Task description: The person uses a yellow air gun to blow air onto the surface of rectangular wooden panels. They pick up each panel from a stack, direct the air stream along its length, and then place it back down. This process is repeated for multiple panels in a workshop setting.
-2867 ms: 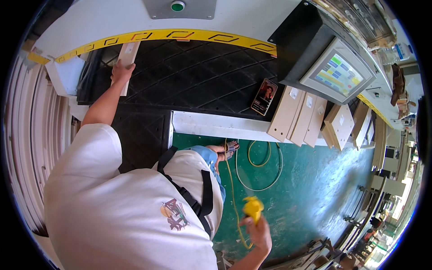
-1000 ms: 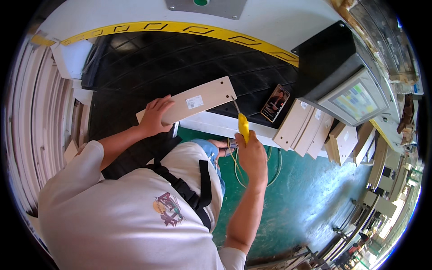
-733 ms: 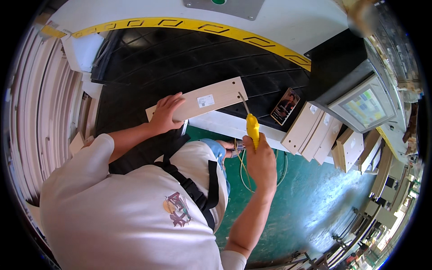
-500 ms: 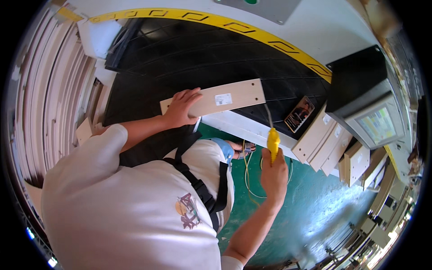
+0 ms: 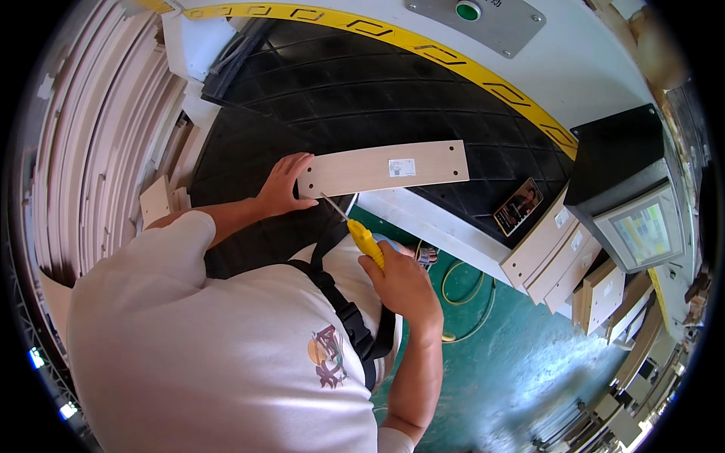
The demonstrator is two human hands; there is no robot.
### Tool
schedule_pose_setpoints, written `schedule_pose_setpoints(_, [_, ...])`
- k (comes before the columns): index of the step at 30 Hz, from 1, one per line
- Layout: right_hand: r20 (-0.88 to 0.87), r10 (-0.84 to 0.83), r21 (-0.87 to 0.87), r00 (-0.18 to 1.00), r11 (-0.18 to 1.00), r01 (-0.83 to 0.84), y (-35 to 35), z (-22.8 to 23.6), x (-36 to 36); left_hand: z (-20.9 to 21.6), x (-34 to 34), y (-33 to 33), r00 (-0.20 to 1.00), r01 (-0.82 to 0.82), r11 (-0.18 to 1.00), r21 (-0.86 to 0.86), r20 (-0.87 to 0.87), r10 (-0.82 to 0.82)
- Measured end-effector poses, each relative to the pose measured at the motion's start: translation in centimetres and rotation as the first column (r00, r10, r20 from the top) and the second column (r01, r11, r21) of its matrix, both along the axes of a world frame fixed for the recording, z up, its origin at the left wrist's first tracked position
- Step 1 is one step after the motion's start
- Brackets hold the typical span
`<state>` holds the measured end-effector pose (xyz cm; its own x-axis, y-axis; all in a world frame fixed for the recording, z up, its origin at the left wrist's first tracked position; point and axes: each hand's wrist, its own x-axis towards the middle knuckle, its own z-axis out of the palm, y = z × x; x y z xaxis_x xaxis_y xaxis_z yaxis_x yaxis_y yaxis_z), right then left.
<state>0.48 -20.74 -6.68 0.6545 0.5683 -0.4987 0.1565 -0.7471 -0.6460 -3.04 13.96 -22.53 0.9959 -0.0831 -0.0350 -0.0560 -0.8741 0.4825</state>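
Note:
A pale wooden board [image 5: 355,171] with dark holes near both ends and a white label lies across the black work surface [image 5: 332,102]. My left hand [image 5: 287,185] grips the board's left end, with the thumb at the near corner and the fingers at the far one. In my right hand [image 5: 405,283] is a yellow air blow gun [image 5: 365,238], held by its handle. Its thin metal nozzle points at the near edge of the board, close to the holes at the left end. Whether the nozzle touches the wood I cannot tell.
Long pale boards [image 5: 98,151] are stacked on the left. To the right are a phone-like picture card [image 5: 519,208], several labelled boards [image 5: 540,253] and a screen in a black housing [image 5: 638,230]. A green button [image 5: 468,10] sits beyond the yellow strip. A hose [image 5: 483,321] lies on the green floor.
My right hand has swung left with the air blow gun, from the board's right end to its left end. The left hand has shifted from atop the board to its left end.

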Motion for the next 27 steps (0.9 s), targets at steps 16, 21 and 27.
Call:
schedule_pose_setpoints(16, [0.188, -0.664, -0.114, 0.724, 0.717, 0.687, -12.0, -0.4, -2.3, -1.4, 9.0, -10.4, 0.971, 0.187, 0.973, 0.134, 0.126, -0.204])
schedule_pose_setpoints(21, [-0.204, -0.76, -0.043, 0.618, 0.637, 0.769, -15.7, -0.1, -7.7, 1.6, 11.7, -13.0, 0.982, 0.187, 0.979, 0.087, -0.056, -0.182])
schedule_pose_setpoints(27, [-0.499, -0.625, 0.213, 0.6, 0.583, 0.784, -21.8, -1.2, -22.0, 9.1, 12.7, -16.4, 0.77, -0.147, 0.685, -0.714, -0.517, -0.374])
